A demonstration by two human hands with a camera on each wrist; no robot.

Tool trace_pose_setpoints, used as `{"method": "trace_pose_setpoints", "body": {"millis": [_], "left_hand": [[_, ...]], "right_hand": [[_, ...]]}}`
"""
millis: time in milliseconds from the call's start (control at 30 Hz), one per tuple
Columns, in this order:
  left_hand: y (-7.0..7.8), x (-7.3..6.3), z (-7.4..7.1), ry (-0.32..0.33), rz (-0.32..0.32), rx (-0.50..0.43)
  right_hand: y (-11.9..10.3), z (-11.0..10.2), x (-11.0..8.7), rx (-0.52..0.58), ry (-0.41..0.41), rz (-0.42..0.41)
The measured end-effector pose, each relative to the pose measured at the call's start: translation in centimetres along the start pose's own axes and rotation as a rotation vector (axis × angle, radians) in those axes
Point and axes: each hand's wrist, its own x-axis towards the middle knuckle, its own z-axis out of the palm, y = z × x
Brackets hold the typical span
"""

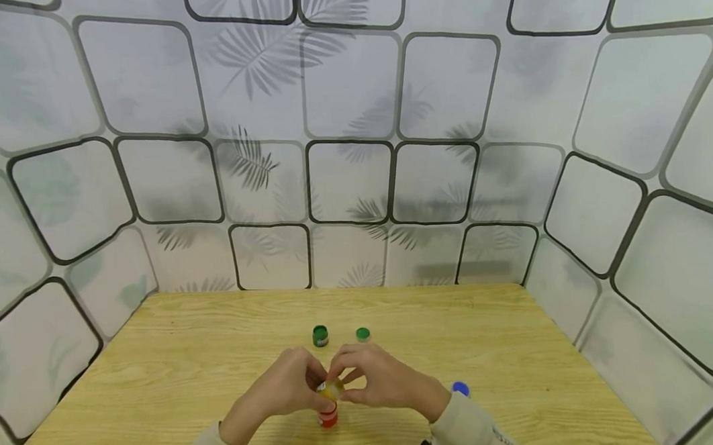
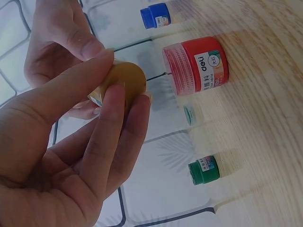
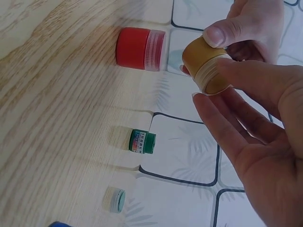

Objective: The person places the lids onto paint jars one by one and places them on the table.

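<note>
"What's happening right now over that surface (image 1: 188,366)?"

"The left hand (image 1: 292,382) and right hand (image 1: 381,377) are both pinching a yellow jar (image 3: 202,61) in midair, while a red jar (image 3: 140,49) is standing lower, nearby."

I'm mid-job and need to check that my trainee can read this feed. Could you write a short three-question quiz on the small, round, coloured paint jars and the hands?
1. True or false: the round red plastic paint jar has a translucent ribbed cap on it.

2. Fill the gap: in the head view, the loose round translucent green-tinged lid lies to the ____ of the short round green plastic paint jar.

3. What do the left hand and right hand hold between them?
A) the red jar
B) a round ochre-yellow plastic paint jar
C) the green jar

Key: 1. True. 2. Right. 3. B.
</note>
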Motion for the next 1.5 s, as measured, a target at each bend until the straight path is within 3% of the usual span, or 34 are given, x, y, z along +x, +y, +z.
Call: {"method": "trace_pose_setpoints", "body": {"millis": [500, 933, 1500], "left_hand": [[0.1, -0.06, 0.03, -0.006, 0.004, -0.034], [-0.02, -0.03, 0.18, 0.006, 0.004, -0.005], [0.13, 0.04, 0.22, 0.001, -0.005, -0.016]], "right_hand": [[-0.05, -0.15, -0.08, 0.069, -0.01, 0.036], [-0.07, -0.21, 0.1, 0.028, -0.014, 0.119], [0.23, -0.22, 0.1, -0.024, -0.019, 0.105]]}}
